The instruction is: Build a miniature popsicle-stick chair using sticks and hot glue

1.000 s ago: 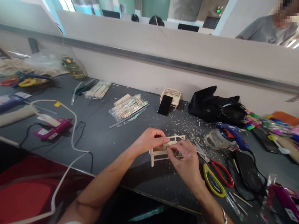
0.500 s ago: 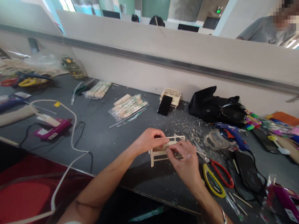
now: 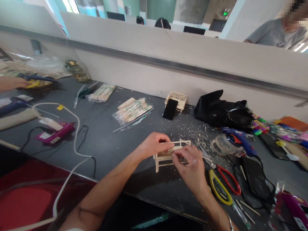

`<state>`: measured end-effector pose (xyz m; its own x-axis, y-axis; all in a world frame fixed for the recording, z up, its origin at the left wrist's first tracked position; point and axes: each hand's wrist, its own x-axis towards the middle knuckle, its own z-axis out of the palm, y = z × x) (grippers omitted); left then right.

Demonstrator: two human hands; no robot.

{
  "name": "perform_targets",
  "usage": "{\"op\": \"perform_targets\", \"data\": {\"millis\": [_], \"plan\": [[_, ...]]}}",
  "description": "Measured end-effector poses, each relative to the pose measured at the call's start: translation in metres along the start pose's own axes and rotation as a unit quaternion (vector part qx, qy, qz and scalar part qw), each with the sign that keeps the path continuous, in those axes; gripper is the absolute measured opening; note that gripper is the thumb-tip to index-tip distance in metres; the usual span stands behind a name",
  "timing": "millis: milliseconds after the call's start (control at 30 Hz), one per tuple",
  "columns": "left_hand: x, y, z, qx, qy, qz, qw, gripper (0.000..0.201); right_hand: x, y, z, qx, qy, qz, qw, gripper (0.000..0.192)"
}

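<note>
A small bench-like model (image 3: 157, 163) of thin wooden sticks stands near the table's front edge, between my hands. My left hand (image 3: 155, 144) grips its upper rail from the left, thumb and fingers closed on it. Against the model's right side, my right hand (image 3: 192, 163) has thumb and index finger pinched together; whatever lies between the fingertips is hidden. Right beside that hand lie scissors (image 3: 222, 183) with a red and a yellow handle. Farther back, a black phone (image 3: 170, 109) leans on a second little wooden model (image 3: 180, 96) with a lattice back.
Wood chips surround a clear jar (image 3: 220, 146) and a blue glue gun (image 3: 240, 141). Bagged sticks (image 3: 134, 109), a black bag (image 3: 216, 110) and a purple power strip (image 3: 56, 133) with a white cable lie about. Another person's hand (image 3: 12, 83) is at far left.
Another person's hand has come in at the far left, reaching to the yellow-handled tool there. Both my hands and the model keep nearly the same pose.
</note>
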<state>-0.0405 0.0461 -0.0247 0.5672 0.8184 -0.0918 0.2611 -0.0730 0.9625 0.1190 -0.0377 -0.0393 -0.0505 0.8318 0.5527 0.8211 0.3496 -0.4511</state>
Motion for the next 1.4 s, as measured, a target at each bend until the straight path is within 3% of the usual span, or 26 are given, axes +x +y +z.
{"op": "perform_targets", "data": {"millis": [1400], "plan": [[-0.0022, 0.0037, 0.0006, 0.004, 0.001, -0.013, 1.0, 0.027, -0.0013, 0.0005, 0.0006, -0.012, 0.006, -0.009, 1.0, 0.013]]}}
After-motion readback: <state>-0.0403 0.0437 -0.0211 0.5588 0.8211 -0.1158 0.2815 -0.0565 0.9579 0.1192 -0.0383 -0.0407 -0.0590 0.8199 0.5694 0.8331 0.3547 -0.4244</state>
